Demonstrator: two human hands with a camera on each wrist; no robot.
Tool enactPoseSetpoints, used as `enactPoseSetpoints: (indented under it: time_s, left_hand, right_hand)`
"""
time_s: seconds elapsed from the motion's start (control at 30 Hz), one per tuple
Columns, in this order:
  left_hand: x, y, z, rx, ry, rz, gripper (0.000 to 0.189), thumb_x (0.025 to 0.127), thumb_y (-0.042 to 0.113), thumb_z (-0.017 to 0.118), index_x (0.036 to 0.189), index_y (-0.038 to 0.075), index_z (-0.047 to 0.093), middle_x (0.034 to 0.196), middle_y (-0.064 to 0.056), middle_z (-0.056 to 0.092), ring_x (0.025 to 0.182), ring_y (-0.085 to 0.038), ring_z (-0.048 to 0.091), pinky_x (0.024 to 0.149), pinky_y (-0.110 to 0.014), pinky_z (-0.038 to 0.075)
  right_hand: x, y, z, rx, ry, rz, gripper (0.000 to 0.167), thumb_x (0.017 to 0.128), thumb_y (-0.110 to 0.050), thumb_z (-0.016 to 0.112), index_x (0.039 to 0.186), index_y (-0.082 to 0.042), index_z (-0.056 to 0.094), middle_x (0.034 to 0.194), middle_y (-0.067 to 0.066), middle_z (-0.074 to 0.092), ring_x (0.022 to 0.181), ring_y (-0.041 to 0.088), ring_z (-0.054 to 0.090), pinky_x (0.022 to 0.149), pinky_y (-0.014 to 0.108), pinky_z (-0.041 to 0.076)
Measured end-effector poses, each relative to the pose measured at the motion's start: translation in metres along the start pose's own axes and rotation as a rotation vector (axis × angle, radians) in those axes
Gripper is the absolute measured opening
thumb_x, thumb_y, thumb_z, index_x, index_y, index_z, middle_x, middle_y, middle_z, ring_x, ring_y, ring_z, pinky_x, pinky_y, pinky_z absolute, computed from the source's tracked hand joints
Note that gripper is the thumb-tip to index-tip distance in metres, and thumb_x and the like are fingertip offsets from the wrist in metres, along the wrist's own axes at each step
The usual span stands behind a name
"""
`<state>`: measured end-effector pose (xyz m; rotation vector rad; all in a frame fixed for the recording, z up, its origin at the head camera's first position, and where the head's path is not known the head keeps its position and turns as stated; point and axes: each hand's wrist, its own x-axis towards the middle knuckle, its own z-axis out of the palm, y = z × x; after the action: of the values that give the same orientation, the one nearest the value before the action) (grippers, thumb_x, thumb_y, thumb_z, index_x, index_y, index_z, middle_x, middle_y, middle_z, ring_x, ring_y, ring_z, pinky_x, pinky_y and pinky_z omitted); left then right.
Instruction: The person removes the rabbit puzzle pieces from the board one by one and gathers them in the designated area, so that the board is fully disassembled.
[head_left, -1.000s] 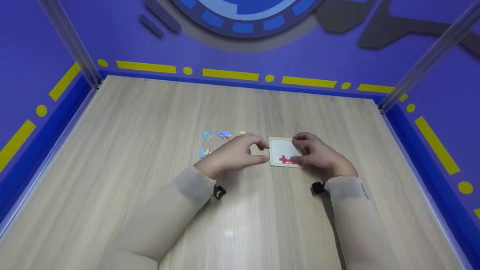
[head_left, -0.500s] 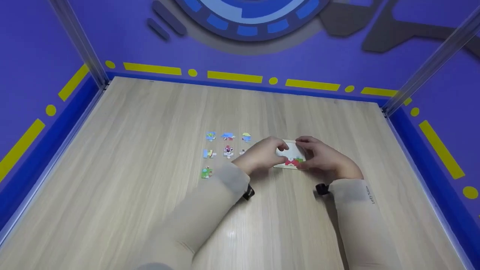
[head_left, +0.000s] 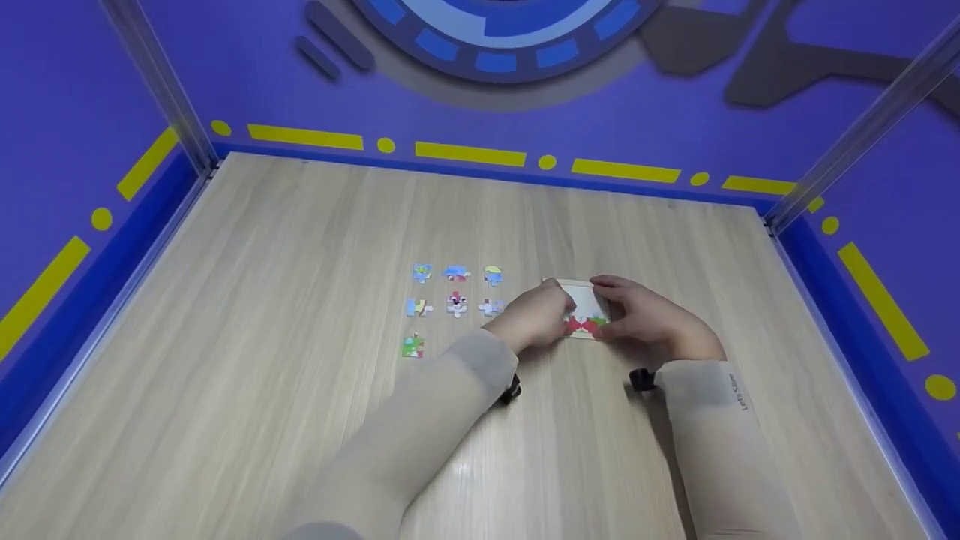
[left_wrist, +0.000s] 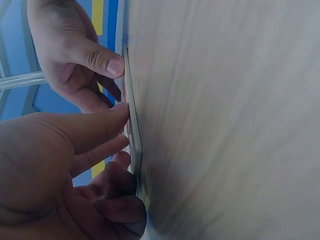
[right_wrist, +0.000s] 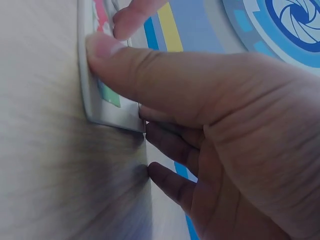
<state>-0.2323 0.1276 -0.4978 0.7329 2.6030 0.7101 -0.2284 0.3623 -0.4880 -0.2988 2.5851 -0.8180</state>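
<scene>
A small square puzzle tray (head_left: 576, 283) with a pale rim and white bed lies on the table. Red puzzle pieces (head_left: 579, 325) and a green piece (head_left: 598, 320) sit along its near side. My right hand (head_left: 651, 321) grips the tray at its right end, thumb (right_wrist: 117, 62) over the near rim and fingers toward the far edge. From the left, my left hand (head_left: 534, 311) reaches over the tray's left side. In the left wrist view its fairly straight thumb (left_wrist: 95, 129) touches the near part, forefinger close behind, other fingers curled by the left corner.
Left of the tray several loose puzzle pieces lie in rows, among them a face piece (head_left: 456, 303), a blue one (head_left: 421, 272) and a green one (head_left: 412, 346). Purple panels (head_left: 450, 112) wall the wooden table (head_left: 300, 285) at the back and sides.
My left hand has moved right from the tray's left edge to over its left side, its thumb and forefinger lowering. The right hand stays at the tray. The head view has shifted slightly.
</scene>
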Motion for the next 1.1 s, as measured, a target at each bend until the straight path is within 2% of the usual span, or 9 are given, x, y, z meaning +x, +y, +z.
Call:
enactPoseSetpoints:
  time_s: [0.13,0.4,0.67,0.8,0.97,1.03,1.1]
  left_hand:
    - [-0.009,0.008,-0.004,-0.011,-0.001,-0.002,0.032,0.11,0.016,0.072,0.142,0.012,0.079,0.15,-0.008,0.065,0.135,-0.023,0.07,0.12,-0.034,0.055]
    - [-0.007,0.008,-0.002,-0.014,0.003,0.004,0.029,0.109,0.013,0.073,0.137,0.012,0.081,0.145,-0.006,0.069,0.13,-0.022,0.071,0.116,-0.035,0.057]
    - [-0.006,0.009,-0.002,-0.01,0.008,-0.007,0.03,0.108,0.011,0.072,0.138,0.012,0.078,0.143,-0.007,0.068,0.129,-0.022,0.07,0.115,-0.035,0.057]
    - [0.003,0.004,0.004,-0.012,0.018,0.002,0.029,0.107,0.012,0.071,0.134,0.015,0.078,0.139,-0.004,0.071,0.126,-0.02,0.071,0.112,-0.035,0.058]
    - [0.024,-0.011,0.02,-0.018,0.049,0.027,0.027,0.102,0.015,0.076,0.128,0.021,0.076,0.122,0.005,0.079,0.113,-0.012,0.072,0.101,-0.033,0.059]
    - [0.026,-0.013,0.022,-0.034,0.048,0.027,0.029,0.101,0.018,0.08,0.129,0.022,0.076,0.118,0.007,0.079,0.11,-0.011,0.072,0.1,-0.033,0.059]
    - [0.023,-0.011,0.019,-0.052,0.034,0.024,0.031,0.101,0.023,0.083,0.131,0.021,0.075,0.119,0.006,0.079,0.112,-0.012,0.072,0.102,-0.034,0.059]
  right_hand:
    - [0.001,0.0,-0.001,-0.012,0.0,0.007,0.091,0.095,-0.016,0.089,0.173,-0.006,0.044,0.186,0.017,0.032,0.173,0.046,0.026,0.141,0.067,0.023]
    - [0.001,0.004,0.0,-0.104,0.027,-0.075,0.079,0.099,-0.015,0.083,0.169,0.0,0.049,0.182,0.021,0.038,0.171,0.049,0.031,0.139,0.068,0.027]
    - [0.001,0.002,0.001,-0.061,0.035,-0.026,0.076,0.102,-0.012,0.079,0.171,-0.006,0.048,0.183,0.019,0.037,0.172,0.048,0.03,0.14,0.067,0.025]
    - [0.0,0.001,0.001,-0.067,0.036,-0.022,0.076,0.103,-0.014,0.08,0.171,-0.007,0.048,0.183,0.018,0.037,0.171,0.048,0.03,0.139,0.068,0.026]
    - [0.001,0.003,0.001,-0.071,0.039,-0.04,0.075,0.102,-0.014,0.08,0.17,-0.005,0.05,0.183,0.019,0.039,0.171,0.048,0.031,0.139,0.067,0.026]
    - [0.001,0.004,0.001,-0.067,0.038,-0.044,0.075,0.102,-0.014,0.08,0.17,-0.005,0.05,0.183,0.019,0.038,0.172,0.047,0.031,0.139,0.067,0.026]
    - [0.001,0.005,0.001,-0.063,0.036,-0.046,0.075,0.103,-0.014,0.08,0.17,-0.005,0.049,0.183,0.019,0.038,0.172,0.047,0.03,0.139,0.067,0.026]
